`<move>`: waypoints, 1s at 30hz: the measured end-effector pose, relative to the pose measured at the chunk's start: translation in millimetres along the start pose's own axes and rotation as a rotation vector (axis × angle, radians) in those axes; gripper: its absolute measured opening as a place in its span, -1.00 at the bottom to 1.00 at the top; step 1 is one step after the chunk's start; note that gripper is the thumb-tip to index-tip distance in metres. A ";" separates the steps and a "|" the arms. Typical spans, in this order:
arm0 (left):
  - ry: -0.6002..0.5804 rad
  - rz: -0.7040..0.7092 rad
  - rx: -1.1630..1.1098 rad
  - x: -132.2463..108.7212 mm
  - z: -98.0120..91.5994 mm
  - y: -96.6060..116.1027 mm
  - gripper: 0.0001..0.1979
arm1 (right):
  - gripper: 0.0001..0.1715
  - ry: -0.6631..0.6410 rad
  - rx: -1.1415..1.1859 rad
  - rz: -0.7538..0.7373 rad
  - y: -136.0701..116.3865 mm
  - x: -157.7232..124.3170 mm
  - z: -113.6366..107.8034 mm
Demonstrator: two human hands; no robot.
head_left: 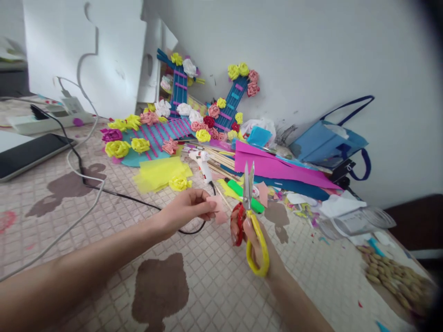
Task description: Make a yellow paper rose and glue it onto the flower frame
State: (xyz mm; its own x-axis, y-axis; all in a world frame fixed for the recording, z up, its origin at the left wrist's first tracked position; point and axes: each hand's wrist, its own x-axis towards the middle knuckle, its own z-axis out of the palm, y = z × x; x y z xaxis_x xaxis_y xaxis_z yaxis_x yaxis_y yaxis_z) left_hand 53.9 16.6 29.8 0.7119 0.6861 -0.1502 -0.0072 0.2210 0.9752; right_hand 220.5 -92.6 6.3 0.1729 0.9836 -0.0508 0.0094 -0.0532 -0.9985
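Pinched between the thumb and fingers of my left hand (pixel 194 206) is a small piece of pale pink paper (pixel 218 206). To its right, my right hand (pixel 258 244) grips a pair of scissors (pixel 248 189) with one yellow handle and one red handle. Their blades point up and stand slightly apart, away from the pink paper. Beyond my hands lie a green marker (pixel 242 191), a white glue gun (pixel 204 166) with a black cord, and a yellow paper flower (pixel 180 183) beside yellow crepe paper (pixel 161 173).
Blue pieces decorated with paper flowers (pixel 155 138) lean near the wall. Magenta sheets (pixel 277 166) and wooden sticks (pixel 218 159) lie at the back. A blue bag (pixel 325 143), a pile of nuts (pixel 391 276), a phone (pixel 32 154) and a power strip (pixel 51 121) stand around the edges.
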 end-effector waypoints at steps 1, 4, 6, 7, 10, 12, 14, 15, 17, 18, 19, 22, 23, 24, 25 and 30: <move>0.010 0.014 -0.012 0.4 -1.9 1.6 -0.76 | -0.54 -0.021 -0.041 -0.022 0.6 -0.2 -1.6; 0.033 0.044 -0.043 0.7 -6.8 6.8 -0.76 | -0.50 -0.097 -0.137 -0.006 -0.2 -1.4 -4.8; 0.036 0.050 -0.071 0.4 -9.6 10.2 -0.76 | -0.53 -0.120 -0.184 0.053 -2.9 -3.0 -5.7; 0.036 0.053 -0.086 0.3 -10.8 11.6 -0.76 | -0.55 -0.130 -0.196 0.082 -4.8 -4.0 -5.7; 0.034 0.069 -0.130 0.1 -13.7 13.9 -0.74 | -0.66 -0.180 -0.205 0.120 -10.3 -6.5 -3.8; 0.035 0.078 -0.148 0.2 -14.7 14.1 -0.74 | -0.68 -0.188 -0.233 0.116 -11.3 -6.8 -1.1; 0.034 0.082 -0.159 0.3 -15.0 14.0 -0.74 | -0.69 -0.144 -0.260 0.123 -8.8 -5.7 1.5; 0.033 0.081 -0.162 0.3 -15.1 14.0 -0.74 | -0.69 -0.119 -0.266 0.128 -6.6 -4.8 2.4; 0.028 0.076 -0.167 0.3 -14.9 14.3 -0.74 | -0.70 -0.090 -0.273 0.126 -1.4 -2.8 3.0; 0.025 0.074 -0.170 0.3 -14.8 14.6 -0.74 | -0.70 -0.090 -0.280 0.122 1.0 -2.0 2.8; 0.023 0.072 -0.173 0.2 -14.7 15.0 -0.75 | -0.71 -0.088 -0.294 0.114 2.9 -1.5 2.3; 0.019 0.070 -0.180 0.1 -14.4 16.3 -0.75 | -0.76 -0.082 -0.347 0.103 5.1 -1.7 1.6; 0.018 0.070 -0.180 0.1 -14.4 16.7 -0.75 | -0.78 -0.080 -0.362 0.099 4.9 -2.2 1.7; 0.016 0.069 -0.179 0.1 -14.4 17.1 -0.74 | -0.78 -0.077 -0.374 0.093 4.4 -2.8 2.1; 0.016 0.068 -0.177 0.1 -14.4 17.5 -0.74 | -0.77 -0.073 -0.381 0.087 3.7 -3.4 2.5; 0.031 0.066 -0.158 0.4 -14.5 18.1 -0.75 | -0.75 -0.071 -0.407 0.056 2.2 -4.0 2.1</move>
State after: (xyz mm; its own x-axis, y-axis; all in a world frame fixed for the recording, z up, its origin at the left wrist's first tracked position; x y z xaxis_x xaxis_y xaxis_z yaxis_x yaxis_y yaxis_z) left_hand 43.9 30.9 45.0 0.6843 0.7231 -0.0939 -0.1655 0.2795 0.9458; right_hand 217.8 -96.2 4.3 0.1164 0.9859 -0.1202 0.3926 -0.1568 -0.9063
